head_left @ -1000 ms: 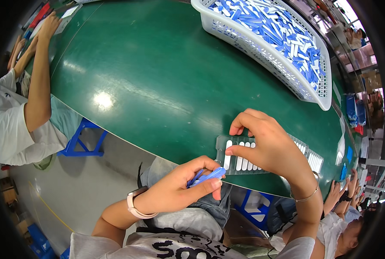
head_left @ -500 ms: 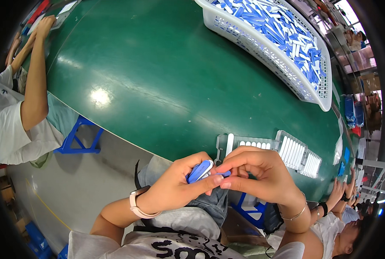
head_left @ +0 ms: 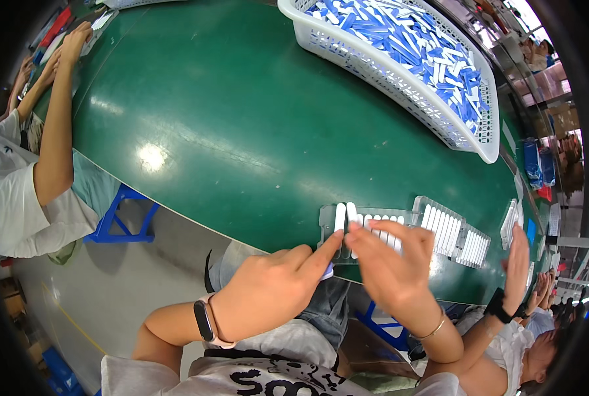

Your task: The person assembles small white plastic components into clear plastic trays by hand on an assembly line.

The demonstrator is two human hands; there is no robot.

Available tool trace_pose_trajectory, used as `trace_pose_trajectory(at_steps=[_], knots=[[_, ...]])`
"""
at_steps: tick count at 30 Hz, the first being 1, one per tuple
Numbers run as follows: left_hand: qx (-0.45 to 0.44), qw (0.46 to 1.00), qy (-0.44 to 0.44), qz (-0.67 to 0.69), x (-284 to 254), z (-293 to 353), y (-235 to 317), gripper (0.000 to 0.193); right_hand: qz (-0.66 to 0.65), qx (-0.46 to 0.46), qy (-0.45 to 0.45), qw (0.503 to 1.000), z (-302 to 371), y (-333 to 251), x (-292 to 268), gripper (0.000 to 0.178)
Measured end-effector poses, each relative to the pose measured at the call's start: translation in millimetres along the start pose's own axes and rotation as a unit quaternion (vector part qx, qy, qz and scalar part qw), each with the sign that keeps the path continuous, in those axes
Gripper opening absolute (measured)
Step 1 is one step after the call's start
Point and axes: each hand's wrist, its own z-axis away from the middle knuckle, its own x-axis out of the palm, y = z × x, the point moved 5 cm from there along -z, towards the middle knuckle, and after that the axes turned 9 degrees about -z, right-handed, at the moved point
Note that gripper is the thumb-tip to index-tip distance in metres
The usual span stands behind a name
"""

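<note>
A clear plastic tray (head_left: pixel 325 216) holds a row of slim white strips near the table's front edge. My left hand (head_left: pixel 265 284) is closed, its index finger stretched to the lower end of the leftmost white strip (head_left: pixel 340 216). A bit of a blue piece (head_left: pixel 327 271) peeks out below that finger; the rest is hidden in the hand. The fingers of my right hand (head_left: pixel 397 264) are pinched at the lower end of the second strip (head_left: pixel 352 211), which tilts slightly and stands higher than the strips to its right.
More trays of white strips (head_left: pixel 440 228) continue to the right. A white perforated basket (head_left: pixel 387 86) heaped with blue and white pieces stands at the back right. One co-worker's forearm (head_left: pixel 55 132) rests at the far left; another's raised hand (head_left: pixel 518 257) is at the right.
Both hands have moved from in front of the table edge forward to the tray. The blue pieces in my left hand are now mostly covered. A second white strip shows at the tray's left end.
</note>
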Motion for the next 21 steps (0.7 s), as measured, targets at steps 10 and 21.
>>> trace_pose_trajectory(at_steps=[10,21], knots=[[0.026,0.991,-0.074,-0.107,-5.2,8.6,12.1,0.059,-0.021,0.078,-0.071,0.994,20.2,-18.7,3.8,0.045],[-0.073,0.994,-0.016,0.078,-7.7,11.9,9.5,0.043,-0.123,0.126,-0.150,0.973,6.2,41.0,-20.2,0.089]])
